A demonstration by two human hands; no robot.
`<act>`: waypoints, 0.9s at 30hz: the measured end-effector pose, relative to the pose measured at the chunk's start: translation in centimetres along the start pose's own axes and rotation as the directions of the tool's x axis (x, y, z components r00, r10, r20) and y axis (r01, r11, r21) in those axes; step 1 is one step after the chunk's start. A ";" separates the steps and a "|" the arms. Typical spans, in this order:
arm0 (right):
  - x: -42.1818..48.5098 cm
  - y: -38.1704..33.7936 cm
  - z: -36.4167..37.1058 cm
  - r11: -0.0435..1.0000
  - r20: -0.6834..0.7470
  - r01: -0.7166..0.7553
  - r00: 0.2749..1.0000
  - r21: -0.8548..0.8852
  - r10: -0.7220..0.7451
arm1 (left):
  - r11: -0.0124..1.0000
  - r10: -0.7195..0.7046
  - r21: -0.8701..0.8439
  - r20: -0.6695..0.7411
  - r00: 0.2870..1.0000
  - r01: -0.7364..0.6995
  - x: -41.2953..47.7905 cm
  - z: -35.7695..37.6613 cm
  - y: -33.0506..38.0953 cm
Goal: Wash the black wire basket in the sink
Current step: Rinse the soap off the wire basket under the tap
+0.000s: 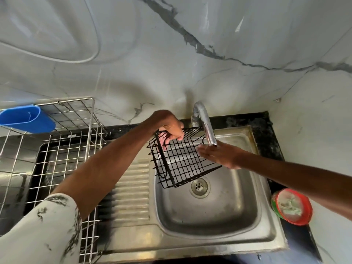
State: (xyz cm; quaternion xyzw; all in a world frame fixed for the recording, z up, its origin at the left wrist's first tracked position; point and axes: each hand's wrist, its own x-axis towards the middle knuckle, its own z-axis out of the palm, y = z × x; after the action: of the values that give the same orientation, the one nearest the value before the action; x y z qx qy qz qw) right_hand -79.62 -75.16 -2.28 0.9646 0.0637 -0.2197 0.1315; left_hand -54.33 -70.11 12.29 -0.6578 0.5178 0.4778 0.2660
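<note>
Head camera looked down on a steel sink (209,216) set into a dark desk (266,130), and the black wire basket (181,162) was held tilted over the bowl, its upper edge close under the tap (204,122) and its lowest corner hanging near the drain (199,187); whether that corner touched the steel could not be told. The left hand (171,129) had its fingers curled through the mesh at the basket's far upper corner and carried its weight from that one spot. The right hand (219,155) was flat, fingers straight and blurred, laid against the mesh right below the spout, holding nothing. Whether water was running was too faint to say. A steel drying rack (66,149) with a blue cup (28,119) hooked on it stood to the left, and a red and green tub (292,208) sat on the desk to the right. The likeliest trouble seemed to be the grip: thin wet wire held at a single corner could twist or slide out of the left hand once the right one rubbed hard, dropping the basket into the bowl. Its rim was also so close to the spout that a lift or turn might knock against it. Water striking the slanted mesh could scatter over the desk and into the open tub, and a fingertip might snag between the wires.
</note>
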 end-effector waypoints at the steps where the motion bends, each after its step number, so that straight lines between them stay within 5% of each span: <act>1: -0.3 -0.4 -0.4 0.999 0.048 0.018 0.999 0.026 -0.019 | 1.000 -0.003 0.000 -0.010 1.000 0.003 0.2 0.0 -0.3; 4: -1.1 -1.8 -1.3 0.948 0.084 -0.012 0.996 0.317 -0.016 | 0.999 -0.015 0.032 -0.022 1.000 0.016 0.6 0.0 -0.6; 8: -2.0 -1.8 -2.3 0.578 0.202 -0.208 0.976 0.789 0.076 | 0.997 -0.021 0.073 -0.022 1.000 0.023 1.1 0.1 -0.5; 10: -1.4 -0.4 -2.5 0.643 0.129 -0.153 0.988 0.750 0.084 | 0.997 -0.013 0.077 -0.053 0.999 0.017 1.1 0.2 -0.5; 12: -0.5 1.3 -2.6 0.866 0.063 -0.078 0.997 0.494 0.054 | 0.997 -0.005 0.072 -0.094 0.996 0.012 1.1 0.3 -0.5; 14: 0.0 2.3 -2.4 0.972 0.059 -0.081 0.996 0.219 0.070 | 0.998 0.000 0.056 -0.105 0.994 0.006 1.0 0.4 -0.6; 16: 0.0 2.4 -2.3 0.981 0.113 -0.146 0.985 0.127 0.132 | 1.000 0.002 0.029 -0.103 0.995 0.001 0.8 0.4 -0.7; 19: -0.4 1.1 -1.4 0.989 0.010 -0.140 0.990 0.058 0.139 | 1.000 0.007 0.026 -0.104 0.995 -0.005 0.9 0.6 -1.3; 24: -1.6 -2.7 1.2 0.970 0.069 0.035 0.996 0.239 -0.053 | 1.000 -0.014 0.019 -0.069 0.998 0.015 1.3 1.5 -1.9; 27: -1.4 -1.7 0.5 0.965 0.015 0.010 1.000 0.264 -0.014 | 0.996 -0.004 0.091 -0.103 0.995 0.013 0.8 1.6 -1.8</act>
State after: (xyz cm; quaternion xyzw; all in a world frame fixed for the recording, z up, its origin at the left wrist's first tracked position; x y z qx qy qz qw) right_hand -81.36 -73.76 -2.45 0.9712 0.0386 -0.2352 0.0014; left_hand -53.24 -68.51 10.63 -0.6708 0.5492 0.4182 0.2710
